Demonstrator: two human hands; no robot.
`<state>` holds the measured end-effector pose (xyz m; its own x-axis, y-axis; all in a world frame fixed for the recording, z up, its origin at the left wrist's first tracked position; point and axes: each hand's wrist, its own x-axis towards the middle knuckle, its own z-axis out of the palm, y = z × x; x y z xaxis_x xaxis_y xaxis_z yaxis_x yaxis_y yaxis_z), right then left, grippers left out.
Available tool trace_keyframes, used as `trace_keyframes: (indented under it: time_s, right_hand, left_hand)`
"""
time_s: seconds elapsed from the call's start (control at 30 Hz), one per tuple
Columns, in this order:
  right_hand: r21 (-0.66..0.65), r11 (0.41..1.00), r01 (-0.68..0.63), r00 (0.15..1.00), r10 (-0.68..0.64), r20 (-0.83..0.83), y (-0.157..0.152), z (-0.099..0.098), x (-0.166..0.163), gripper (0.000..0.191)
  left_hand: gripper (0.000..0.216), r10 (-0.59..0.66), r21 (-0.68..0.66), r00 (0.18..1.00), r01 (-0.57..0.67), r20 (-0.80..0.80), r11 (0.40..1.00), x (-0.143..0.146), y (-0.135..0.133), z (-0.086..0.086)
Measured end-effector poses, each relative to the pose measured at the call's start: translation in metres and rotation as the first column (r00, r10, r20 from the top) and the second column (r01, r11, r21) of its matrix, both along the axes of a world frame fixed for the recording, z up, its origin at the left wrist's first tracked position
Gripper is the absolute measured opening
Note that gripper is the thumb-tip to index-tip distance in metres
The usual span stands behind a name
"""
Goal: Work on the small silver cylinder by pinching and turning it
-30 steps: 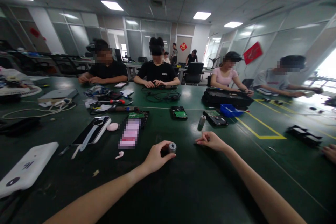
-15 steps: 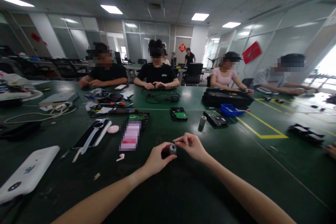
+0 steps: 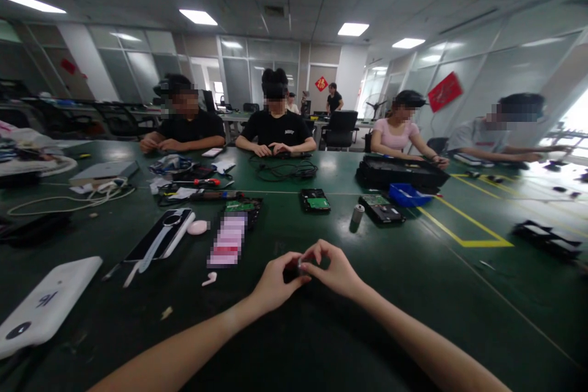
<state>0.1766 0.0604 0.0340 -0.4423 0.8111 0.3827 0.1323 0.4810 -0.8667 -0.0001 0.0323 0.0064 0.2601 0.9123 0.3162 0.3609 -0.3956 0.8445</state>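
Above the table's near middle, my left hand (image 3: 275, 282) holds a small silver metal cylinder (image 3: 300, 266) between thumb and fingers. Most of the cylinder is hidden behind the fingers. My right hand (image 3: 331, 269) meets it from the right, its thumb and index finger curled together at the cylinder's top. Whether a tiny part sits in that pinch is too small to tell. A second silver cylinder (image 3: 357, 214) stands upright on the table beyond my right hand.
Hard drives with green boards (image 3: 315, 201) lie beyond my hands. To the left are a pixelated phone (image 3: 228, 240), an earbud (image 3: 210, 279), a watch (image 3: 172, 220) and a white power bank (image 3: 50, 306). A blue tray (image 3: 408, 195) is at right. Several people sit opposite.
My right hand has moved in onto the cylinder's top, and its fingers now cover much of it. The cylinder's top face, seen before, is now mostly hidden. The view has shifted slightly.
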Motion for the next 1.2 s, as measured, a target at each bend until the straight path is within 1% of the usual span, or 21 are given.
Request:
trace_keyframes:
  time_s: [0.1,0.17,0.23,0.33,0.4,0.47,0.57,0.63,0.7,0.77,0.87,0.93,1.03,1.13,1.2]
  right_hand:
    - [0.031,0.999,0.034,0.999,-0.034,-0.009,0.001,0.002,0.004,0.031]
    - [0.029,0.999,0.020,1.000,-0.020,0.000,0.002,-0.001,0.005,0.027]
    - [0.002,1.000,0.008,1.000,-0.008,0.005,0.002,-0.005,0.004,0.025]
    - [-0.045,0.998,0.034,0.999,-0.035,-0.022,0.002,-0.012,-0.002,0.029]
    - [-0.067,0.997,0.042,0.997,-0.046,-0.055,0.002,-0.012,-0.006,0.032]
    - [-0.083,0.996,0.035,0.994,-0.043,-0.100,0.004,-0.006,-0.005,0.034]
    - [-0.065,0.997,0.048,0.987,-0.057,-0.150,0.018,0.006,0.018,0.039]
    - [-0.057,0.997,0.054,0.993,-0.060,-0.098,0.032,0.006,0.046,0.043]
    - [-0.109,0.994,0.030,1.000,-0.029,0.006,0.046,-0.002,0.076,0.045]
    - [-0.174,0.985,0.009,0.997,0.006,0.083,0.055,-0.015,0.100,0.048]
    - [-0.231,0.973,-0.024,0.985,0.063,0.162,0.060,-0.031,0.117,0.047]
    - [-0.225,0.974,-0.038,0.977,0.083,0.195,0.059,-0.035,0.119,0.045]
    - [-0.199,0.980,0.003,0.977,0.040,0.210,0.057,-0.034,0.115,0.046]
    - [-0.188,0.980,0.068,0.991,-0.044,0.129,0.053,-0.026,0.099,0.049]
    - [-0.166,0.984,0.067,0.998,-0.064,0.024,0.045,-0.018,0.078,0.047]
  left_hand:
    - [0.030,-0.007,-0.003,1.000,0.007,0.006,1.000,0.000,0.001,-0.001]
    - [0.031,-0.009,0.000,1.000,0.009,0.003,1.000,0.000,0.002,-0.001]
    - [0.034,-0.006,0.002,1.000,0.006,0.002,1.000,-0.001,0.001,-0.001]
    - [0.036,-0.007,0.004,1.000,0.007,-0.002,1.000,-0.001,0.000,0.000]
    - [0.033,-0.004,0.013,1.000,0.005,-0.013,1.000,-0.001,0.000,0.001]
    - [0.032,0.003,0.018,1.000,-0.002,-0.023,1.000,-0.001,0.000,0.001]
    - [0.031,0.011,0.016,1.000,-0.010,-0.028,1.000,-0.001,0.000,0.002]
    - [0.030,0.012,0.010,0.999,-0.011,-0.033,1.000,-0.001,0.000,0.002]
    - [0.031,0.008,0.001,0.999,-0.008,-0.043,1.000,-0.002,-0.001,0.003]
    - [0.032,0.004,-0.004,0.999,-0.004,-0.053,1.000,-0.003,-0.001,0.003]
    - [0.033,-0.004,-0.001,0.999,0.004,-0.051,1.000,-0.003,-0.001,0.003]
    - [0.033,-0.007,-0.002,0.999,0.007,-0.048,1.000,-0.003,-0.001,0.003]
    - [0.033,-0.008,-0.004,0.998,0.008,-0.060,1.000,-0.003,-0.001,0.003]
    - [0.032,-0.003,-0.008,0.998,0.002,-0.062,1.000,-0.002,-0.001,0.003]
    - [0.032,0.003,-0.012,0.999,-0.003,-0.052,1.000,-0.002,0.000,0.002]
